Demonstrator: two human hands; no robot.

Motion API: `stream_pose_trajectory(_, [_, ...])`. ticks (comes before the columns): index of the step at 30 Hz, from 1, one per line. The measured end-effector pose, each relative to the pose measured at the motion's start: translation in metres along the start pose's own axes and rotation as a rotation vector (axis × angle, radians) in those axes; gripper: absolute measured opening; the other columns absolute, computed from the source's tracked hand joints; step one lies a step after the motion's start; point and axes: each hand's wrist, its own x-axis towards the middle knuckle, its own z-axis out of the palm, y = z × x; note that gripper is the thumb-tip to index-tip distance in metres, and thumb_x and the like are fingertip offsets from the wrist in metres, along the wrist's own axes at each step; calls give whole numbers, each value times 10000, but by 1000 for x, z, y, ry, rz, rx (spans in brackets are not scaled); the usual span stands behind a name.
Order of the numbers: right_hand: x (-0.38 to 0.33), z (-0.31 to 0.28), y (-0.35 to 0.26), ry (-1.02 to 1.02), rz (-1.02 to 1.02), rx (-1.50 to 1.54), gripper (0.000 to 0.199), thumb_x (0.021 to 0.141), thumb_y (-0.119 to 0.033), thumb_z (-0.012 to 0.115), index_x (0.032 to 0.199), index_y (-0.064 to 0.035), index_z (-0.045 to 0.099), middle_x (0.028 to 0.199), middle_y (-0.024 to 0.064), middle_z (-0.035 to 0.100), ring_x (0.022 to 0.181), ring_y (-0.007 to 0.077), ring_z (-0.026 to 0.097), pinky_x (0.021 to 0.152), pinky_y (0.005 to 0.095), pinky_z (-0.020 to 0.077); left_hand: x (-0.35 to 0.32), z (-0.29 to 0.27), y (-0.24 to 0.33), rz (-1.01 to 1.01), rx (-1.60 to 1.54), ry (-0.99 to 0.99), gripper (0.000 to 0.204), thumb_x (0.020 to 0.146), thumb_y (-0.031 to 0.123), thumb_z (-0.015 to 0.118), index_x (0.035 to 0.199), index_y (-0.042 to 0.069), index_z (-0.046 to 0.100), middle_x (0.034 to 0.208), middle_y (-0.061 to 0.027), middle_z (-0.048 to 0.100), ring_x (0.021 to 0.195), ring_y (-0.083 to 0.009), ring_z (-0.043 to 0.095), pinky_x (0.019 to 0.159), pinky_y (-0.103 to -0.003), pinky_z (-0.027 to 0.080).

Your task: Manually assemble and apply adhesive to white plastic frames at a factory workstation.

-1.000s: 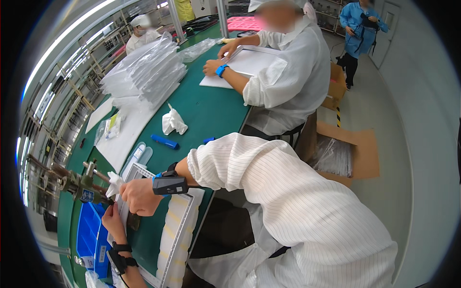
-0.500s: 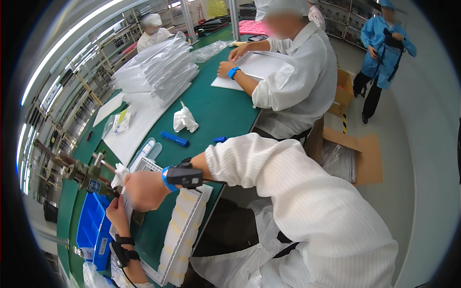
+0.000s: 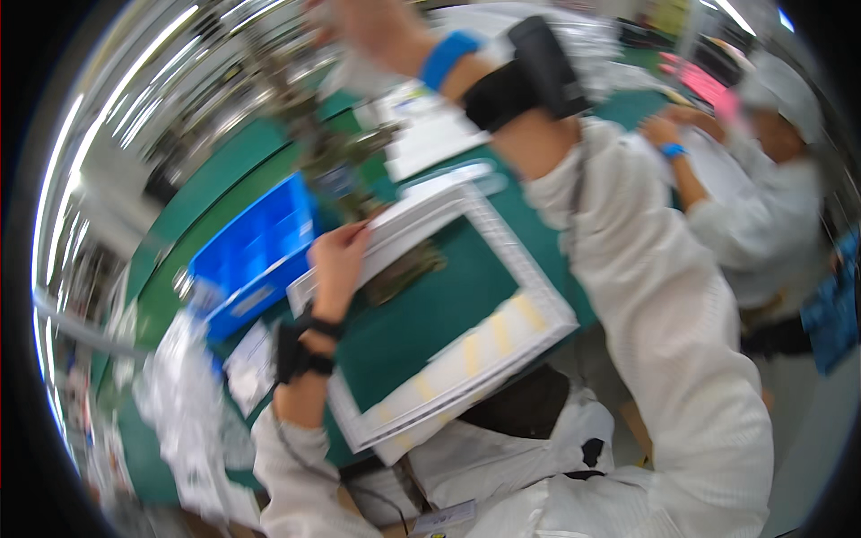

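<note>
A white rectangular frame (image 3: 525, 260) lies on the green table in front of me. My left hand (image 3: 339, 260) is at the frame's far left side, by the foot of a metal bench press (image 3: 334, 175). Its thumb and fingers are pinched together; whatever is between the fingertips is too small to make out. High up near the press's upper end is my right hand (image 3: 381, 36), smeared by motion. White cloth (image 3: 359, 79) shows just below it, and whether the fingers grip that or a lever cannot be told. A dark metal base piece (image 3: 405, 272) sits inside the frame opening.
Left of the press stands a blue divided bin (image 3: 256, 251). Clear plastic bags (image 3: 184, 394) lie at the table's left. White strips with yellow bands (image 3: 462, 359) run along the frame's near side. At the right a co-worker (image 3: 753, 188) in white sits at the table.
My right hand has gone up from low beside the press to well above it. My left hand stays pinched at the frame. The view has turned, shifting the co-worker rightward.
</note>
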Motion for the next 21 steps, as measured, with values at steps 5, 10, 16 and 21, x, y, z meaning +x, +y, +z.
stream_pose_trajectory(5, [-4, 5, 50, 187, 712, 359, 219, 976, -269, 502, 943, -69, 583, 749, 25, 543, 651, 150, 545, 589, 305, 475, 3, -19, 9, -204, -217, -28, 281, 844, 187, 729, 991, -53, 719, 864, -161, 738, 788, -188, 707, 706, -285, 524])
stream_pose_trajectory(10, [-19, 11, 50, 144, 1004, 245, 464, 984, -418, 543, 1272, -55, 517, 1149, 110, 648, 978, 288, 666, 839, 361, 513, 0, -54, 13, -216, -238, -218, 279, 884, 197, 700, 996, -58, 684, 830, -72, 712, 776, -101, 620, 701, -257, 484])
stream_pose_trajectory(16, [-109, -43, -73, -42, 535, -432, 373, 958, -251, 592, 1226, 7, 560, 1146, 133, 642, 1030, 188, 608, 907, 304, 472, -14, -75, 3, -134, -183, -320, 228, 842, 122, 694, 997, -45, 692, 1036, -138, 726, 970, -199, 667, 886, -321, 496])
stream_pose_trajectory(21, [-214, -66, -236, 10, 1203, -306, 201, 969, -196, 579, 1024, -15, 644, 769, 8, 593, 687, 68, 537, 615, 230, 433, -15, -85, -12, 0, 6, -353, 248, 804, 194, 711, 953, -3, 696, 988, -178, 703, 922, -316, 671, 862, -364, 499])
